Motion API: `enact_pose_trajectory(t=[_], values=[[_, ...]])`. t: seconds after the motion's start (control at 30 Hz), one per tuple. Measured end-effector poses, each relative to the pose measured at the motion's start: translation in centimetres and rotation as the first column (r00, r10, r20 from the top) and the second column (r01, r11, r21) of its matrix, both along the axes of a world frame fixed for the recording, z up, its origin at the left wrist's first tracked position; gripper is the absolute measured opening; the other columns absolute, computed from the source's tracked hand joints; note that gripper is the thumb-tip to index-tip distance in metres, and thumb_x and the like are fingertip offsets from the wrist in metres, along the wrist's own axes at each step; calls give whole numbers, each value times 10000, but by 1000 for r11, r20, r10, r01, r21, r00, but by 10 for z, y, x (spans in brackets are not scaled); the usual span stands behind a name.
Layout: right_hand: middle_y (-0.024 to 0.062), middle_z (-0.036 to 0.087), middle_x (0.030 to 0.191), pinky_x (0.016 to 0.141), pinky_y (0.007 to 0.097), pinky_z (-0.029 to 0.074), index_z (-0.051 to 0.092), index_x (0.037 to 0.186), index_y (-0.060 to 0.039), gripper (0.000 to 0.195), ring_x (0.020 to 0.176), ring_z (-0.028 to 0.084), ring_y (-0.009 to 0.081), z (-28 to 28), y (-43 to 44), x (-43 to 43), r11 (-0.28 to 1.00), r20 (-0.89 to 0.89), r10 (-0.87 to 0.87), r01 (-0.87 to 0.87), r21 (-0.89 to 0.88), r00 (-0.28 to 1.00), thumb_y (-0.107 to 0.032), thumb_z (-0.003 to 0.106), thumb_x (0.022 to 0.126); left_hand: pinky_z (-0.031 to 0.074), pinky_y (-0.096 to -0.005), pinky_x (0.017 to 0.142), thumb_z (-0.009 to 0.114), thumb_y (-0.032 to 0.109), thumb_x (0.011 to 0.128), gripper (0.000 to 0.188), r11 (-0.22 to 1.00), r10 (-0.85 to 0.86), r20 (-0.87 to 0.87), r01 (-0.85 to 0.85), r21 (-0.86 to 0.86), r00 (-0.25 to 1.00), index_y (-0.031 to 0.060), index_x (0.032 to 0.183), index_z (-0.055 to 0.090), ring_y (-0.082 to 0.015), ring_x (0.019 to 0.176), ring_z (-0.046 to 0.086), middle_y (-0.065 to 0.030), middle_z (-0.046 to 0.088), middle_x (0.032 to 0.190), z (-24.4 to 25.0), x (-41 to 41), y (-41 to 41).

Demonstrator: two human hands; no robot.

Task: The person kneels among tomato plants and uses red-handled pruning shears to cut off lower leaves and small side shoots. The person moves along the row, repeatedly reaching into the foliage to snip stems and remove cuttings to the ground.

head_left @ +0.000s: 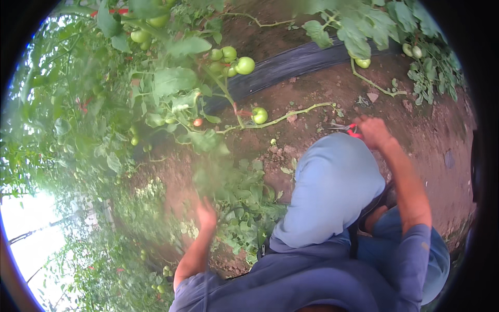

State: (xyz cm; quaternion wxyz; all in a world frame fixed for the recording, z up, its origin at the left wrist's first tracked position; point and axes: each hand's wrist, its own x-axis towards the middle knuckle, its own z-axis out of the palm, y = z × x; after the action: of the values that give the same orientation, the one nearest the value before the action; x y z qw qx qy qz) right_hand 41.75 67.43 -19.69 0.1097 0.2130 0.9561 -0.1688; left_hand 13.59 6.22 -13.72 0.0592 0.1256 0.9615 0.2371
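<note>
My right hand (372, 132) grips red-handled snips (353, 130) beside my knee, their slim metal blades directed left over the soil. At lower left, my left hand (206, 213) is stretched out and blurred. A smear of green leaves (212, 171) shows just above its fingers; whether the hand touches or holds any of it I cannot tell. Cut or stripped leaves (245, 210) lie heaped on the ground between that hand and my bent leg (335, 187). Ahead, a bare tomato stem (288, 119) runs low across the soil, with a green tomato (259, 115) beside it.
Dense tomato plants (78, 97) fill the left side. A green tomato cluster (230, 62) hangs before me, and a small reddish tomato (198, 122) sits lower. Black plastic sheeting (288, 64) crosses the brown soil (436, 144). More foliage (366, 29) overhangs at upper right.
</note>
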Motion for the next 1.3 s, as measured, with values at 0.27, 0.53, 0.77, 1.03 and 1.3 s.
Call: enact_pose_trajectory(t=[0.27, 0.53, 0.77, 1.03, 1.3], values=[[177, 708, 1028, 838, 504, 568, 702, 1168, -86, 499, 961, 717, 383, 152, 95, 81, 964, 217, -49, -11, 266, 975, -356, 815, 764, 549, -490, 972, 782, 423, 830, 535, 190, -145, 843, 851, -490, 518, 52, 1205, 692, -364, 1145, 683, -248, 691, 1251, 12, 21, -50], [163, 775, 1032, 852, 490, 583, 762, 1139, -99, 485, 978, 738, 345, 194, 122, 315, 848, 63, -529, 529, 18, 846, -516, 735, 893, 580, -426, 813, 652, 199, 1001, 296, 490, -818, 184, 828, -272, 545, -14, 1200, 704, -368, 878, 736, -240, 751, 976, 203, 6, 300], [198, 702, 1303, 977, 422, 546, 623, 1437, -63, 840, 1167, 688, 306, 134, 21, 360, 143, -77, -990, 759, -635, 122, -641, 765, 843, 517, -304, 921, 563, 187, 1103, 329, -139, -978, -179, 980, 145, -112, -41, 1325, 643, -165, 1019, 645, -108, 717, 1162, 270, 142, 572], [228, 681, 1321, 1004, 445, 521, 630, 1401, -38, 732, 1181, 672, 366, 20, -139, 379, -117, -251, -907, 777, -619, -337, -559, 737, 899, 548, -416, 941, 659, 153, 998, 318, -815, -577, 50, 579, 29, -815, -34, 1255, 679, -367, 1077, 719, -244, 734, 1159, 146, 401, 666], [190, 659, 1356, 1072, 400, 479, 532, 1501, -37, 675, 1271, 621, 294, 18, -269, 341, -525, -3, -637, 436, -731, -771, -449, 701, 994, 562, -481, 899, 708, 227, 952, 372, -957, -234, 620, 291, -8, -749, 12, 1255, 686, -397, 1040, 717, -210, 742, 1121, 22, 428, 678]])
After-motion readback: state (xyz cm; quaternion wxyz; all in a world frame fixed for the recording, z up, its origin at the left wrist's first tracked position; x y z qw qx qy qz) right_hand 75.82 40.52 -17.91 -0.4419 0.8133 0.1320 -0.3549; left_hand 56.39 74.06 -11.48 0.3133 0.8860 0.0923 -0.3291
